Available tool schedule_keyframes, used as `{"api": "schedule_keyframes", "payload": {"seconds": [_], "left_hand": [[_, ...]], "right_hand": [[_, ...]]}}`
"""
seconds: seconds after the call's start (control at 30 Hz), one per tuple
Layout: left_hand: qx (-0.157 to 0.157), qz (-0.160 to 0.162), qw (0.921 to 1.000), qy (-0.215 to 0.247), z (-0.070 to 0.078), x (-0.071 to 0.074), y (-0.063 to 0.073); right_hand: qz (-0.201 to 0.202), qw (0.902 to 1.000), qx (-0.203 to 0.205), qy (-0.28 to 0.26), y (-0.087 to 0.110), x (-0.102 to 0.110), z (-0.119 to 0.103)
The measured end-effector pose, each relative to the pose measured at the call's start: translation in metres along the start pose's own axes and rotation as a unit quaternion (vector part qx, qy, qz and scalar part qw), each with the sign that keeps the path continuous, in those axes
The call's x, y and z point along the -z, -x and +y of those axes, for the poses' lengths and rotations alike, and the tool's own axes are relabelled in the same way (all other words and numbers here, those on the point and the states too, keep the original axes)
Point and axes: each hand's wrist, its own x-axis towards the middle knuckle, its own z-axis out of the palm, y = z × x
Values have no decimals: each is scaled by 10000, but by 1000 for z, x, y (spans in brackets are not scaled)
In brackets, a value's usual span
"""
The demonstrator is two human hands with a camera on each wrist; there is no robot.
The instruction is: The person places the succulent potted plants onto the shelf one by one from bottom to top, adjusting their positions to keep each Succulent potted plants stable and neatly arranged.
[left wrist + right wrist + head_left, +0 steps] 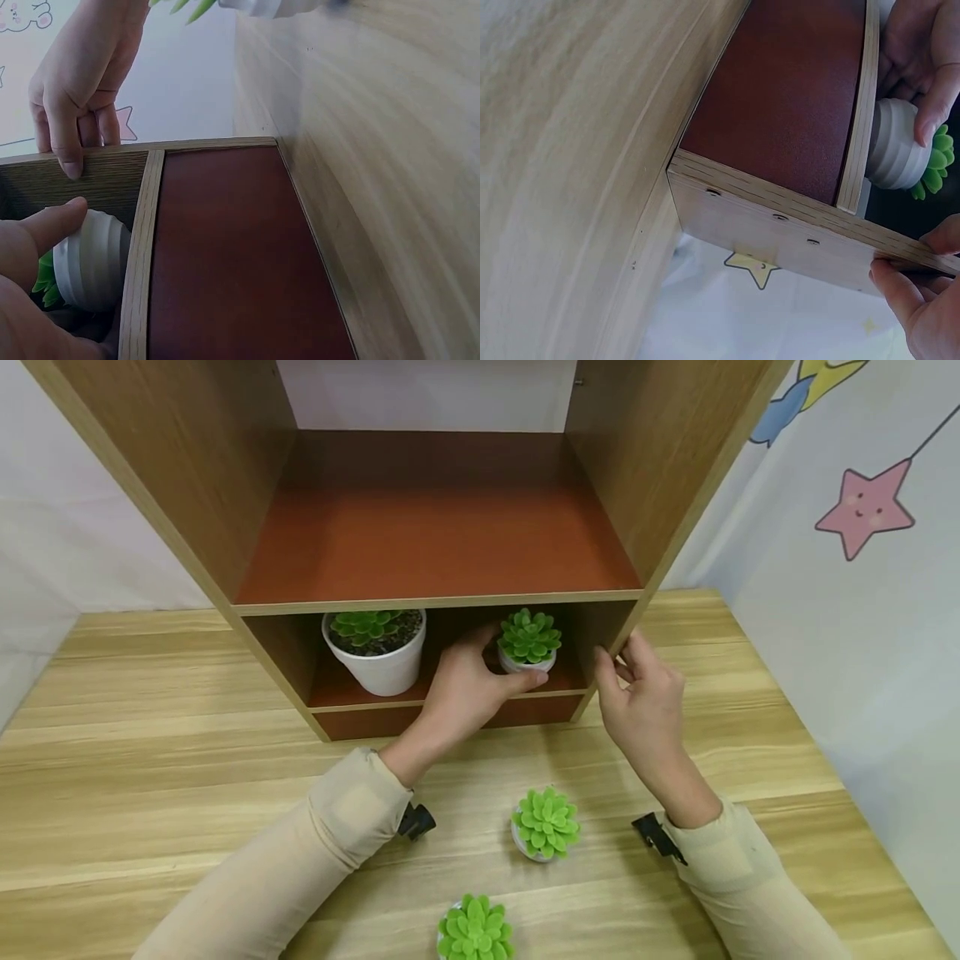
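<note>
On the bottom shelf of a wooden cabinet [450, 602], my left hand [468, 681] holds a small potted succulent [528, 637] with its thumb across the front of the ribbed white pot [91, 259]. The other fingers reach behind the pot and are partly hidden. My right hand [641, 702] grips the front edge of the cabinet's right side panel, thumb inside and fingers [896, 292] on the outer face. Left of my left hand, a larger white pot [386, 672] with a green succulent stands on the same shelf.
Two more small succulents stand on the wood-grain table: one succulent [546, 825] in front of the cabinet, another succulent [475, 931] nearer me. The red-brown middle shelf [442, 543] overhangs the bottom compartment. A wall with a pink star [865, 510] borders the right side.
</note>
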Motion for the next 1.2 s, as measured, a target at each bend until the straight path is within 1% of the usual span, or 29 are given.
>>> {"api": "schedule_keyframes", "payload": {"seconds": [0.17,0.33,0.73,1.0,1.2], "left_hand": [[-2,-23,10000,-3,0,0,-1],[42,-60,10000,8,0,-1,-4],[115,-154,9998,-54,-1,-1,-8],[-3,-214,9998,66,0,-6,-9],[50,-234,9997,-38,1,-7,-10]], "right_hand": [[34,10000,16,-33,0,0,-1],[97,9998,-52,-142,0,-1,-2],[2,10000,41,87,0,0,-1],[16,9999,54,95,-1,0,-1],[9,10000,11,52,0,-1,0]]}}
